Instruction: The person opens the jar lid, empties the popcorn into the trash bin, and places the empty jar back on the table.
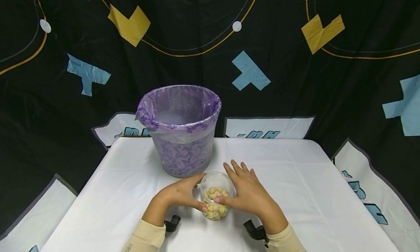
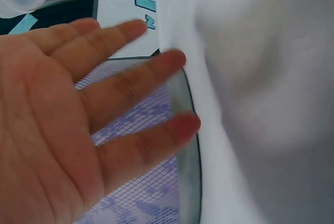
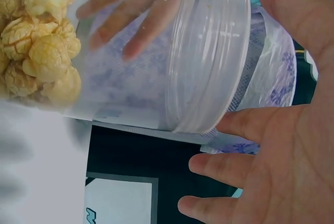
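Observation:
A clear plastic jar (image 1: 218, 179) partly filled with pale yellow popcorn (image 1: 214, 210) stands on the white table, its translucent rim (image 3: 219, 51) large in the right wrist view. My left hand (image 1: 178, 194) is at the jar's left side, thumb and forefinger spread apart around it. Its other fingers (image 2: 141, 85) stretch out loosely in the left wrist view. On the opposite side, my right hand (image 1: 247, 193) has its fingers spread, with the thumb overlapping the jar's front in the head view. One right fingertip (image 3: 229, 122) is right at the jar's rim.
Behind the jar stands a purple patterned waste bin (image 1: 185, 157) lined with a translucent purple bag (image 1: 149, 122). The white table (image 1: 288, 179) extends to both sides. A black cloth backdrop (image 1: 183, 69) with taped shapes and cords hangs behind it.

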Tool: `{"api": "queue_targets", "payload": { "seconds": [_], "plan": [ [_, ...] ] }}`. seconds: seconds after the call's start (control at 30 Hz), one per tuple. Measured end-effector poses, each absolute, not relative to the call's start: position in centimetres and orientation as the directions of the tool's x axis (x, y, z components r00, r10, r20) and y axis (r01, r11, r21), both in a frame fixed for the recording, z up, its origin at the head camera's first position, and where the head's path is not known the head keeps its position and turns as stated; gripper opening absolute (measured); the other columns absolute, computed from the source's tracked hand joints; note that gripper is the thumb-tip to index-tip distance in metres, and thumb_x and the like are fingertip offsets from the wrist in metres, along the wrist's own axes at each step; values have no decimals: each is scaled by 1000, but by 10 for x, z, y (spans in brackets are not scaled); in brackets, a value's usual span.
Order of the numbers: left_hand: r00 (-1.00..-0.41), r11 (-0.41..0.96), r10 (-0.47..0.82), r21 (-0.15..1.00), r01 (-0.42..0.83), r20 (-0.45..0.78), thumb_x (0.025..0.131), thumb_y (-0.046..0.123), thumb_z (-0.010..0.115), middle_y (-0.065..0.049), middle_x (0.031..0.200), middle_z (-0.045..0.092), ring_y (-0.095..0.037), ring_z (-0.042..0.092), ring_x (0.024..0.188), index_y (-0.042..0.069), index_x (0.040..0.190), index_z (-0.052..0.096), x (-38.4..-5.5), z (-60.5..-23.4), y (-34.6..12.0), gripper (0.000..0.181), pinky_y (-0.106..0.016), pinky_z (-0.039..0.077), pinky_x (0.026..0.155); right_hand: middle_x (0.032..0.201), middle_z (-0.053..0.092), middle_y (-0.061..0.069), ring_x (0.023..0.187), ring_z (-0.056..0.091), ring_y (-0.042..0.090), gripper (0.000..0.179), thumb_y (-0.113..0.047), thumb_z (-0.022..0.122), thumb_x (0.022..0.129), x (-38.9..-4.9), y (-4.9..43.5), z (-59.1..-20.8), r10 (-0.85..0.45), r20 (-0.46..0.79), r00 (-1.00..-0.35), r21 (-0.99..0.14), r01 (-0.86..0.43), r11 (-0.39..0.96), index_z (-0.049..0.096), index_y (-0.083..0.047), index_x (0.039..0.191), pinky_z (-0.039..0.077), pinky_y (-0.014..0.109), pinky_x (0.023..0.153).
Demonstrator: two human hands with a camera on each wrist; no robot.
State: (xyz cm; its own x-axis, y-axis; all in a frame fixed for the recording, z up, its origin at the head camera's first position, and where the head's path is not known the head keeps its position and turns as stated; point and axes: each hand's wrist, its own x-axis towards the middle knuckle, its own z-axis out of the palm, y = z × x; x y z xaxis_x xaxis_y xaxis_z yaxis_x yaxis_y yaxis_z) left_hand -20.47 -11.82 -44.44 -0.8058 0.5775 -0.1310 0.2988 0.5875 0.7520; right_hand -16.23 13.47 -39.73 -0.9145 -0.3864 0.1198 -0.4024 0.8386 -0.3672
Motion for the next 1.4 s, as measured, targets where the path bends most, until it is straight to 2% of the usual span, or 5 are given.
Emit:
{"api": "queue_targets", "payload": {
  "seconds": [0.27,0.5,0.73,0.93,1.4],
  "plan": [
    [-770,494,631,815,303,-96,65,38,93,-7,148,50,-33,49,133,17,153,36,-207,-452,-113,107,-51,41,110,162,27,15,147,19,48,105,-76,66,75,-161,129,-402,-412,120,-903,-368,-426,826,34,-18,156,17,67,116],
    [-787,526,606,800,288,-116,65,44,92,-7,144,53,-36,57,122,19,152,38,-208,-453,-114,106,-50,50,99,162,26,16,147,20,48,107,-80,63,75,-162,123,-406,-440,100,-893,-355,-445,822,33,-18,157,19,66,116],
    [-757,474,649,819,323,-77,66,43,92,-7,139,57,-32,56,124,21,145,46,-210,-454,-113,94,-50,46,104,162,27,17,146,22,50,114,-85,61,69,-161,119,-410,-461,75,-884,-365,-455,812,33,-17,157,22,66,115],
    [-736,457,673,820,344,-66,68,43,91,0,134,59,-25,57,122,23,144,47,-211,-456,-111,89,-46,46,103,159,33,17,145,26,48,113,-85,62,70,-161,117,-411,-470,86,-878,-343,-469,814,34,-18,156,26,62,116],
    [-739,494,670,785,374,-71,68,46,89,3,129,62,-21,60,116,24,141,49,-209,-455,-108,85,-41,48,101,149,46,14,135,44,36,105,-82,62,73,-160,115,-412,-481,157,-863,-285,-506,814,41,-17,153,45,56,104]
  ]
}}
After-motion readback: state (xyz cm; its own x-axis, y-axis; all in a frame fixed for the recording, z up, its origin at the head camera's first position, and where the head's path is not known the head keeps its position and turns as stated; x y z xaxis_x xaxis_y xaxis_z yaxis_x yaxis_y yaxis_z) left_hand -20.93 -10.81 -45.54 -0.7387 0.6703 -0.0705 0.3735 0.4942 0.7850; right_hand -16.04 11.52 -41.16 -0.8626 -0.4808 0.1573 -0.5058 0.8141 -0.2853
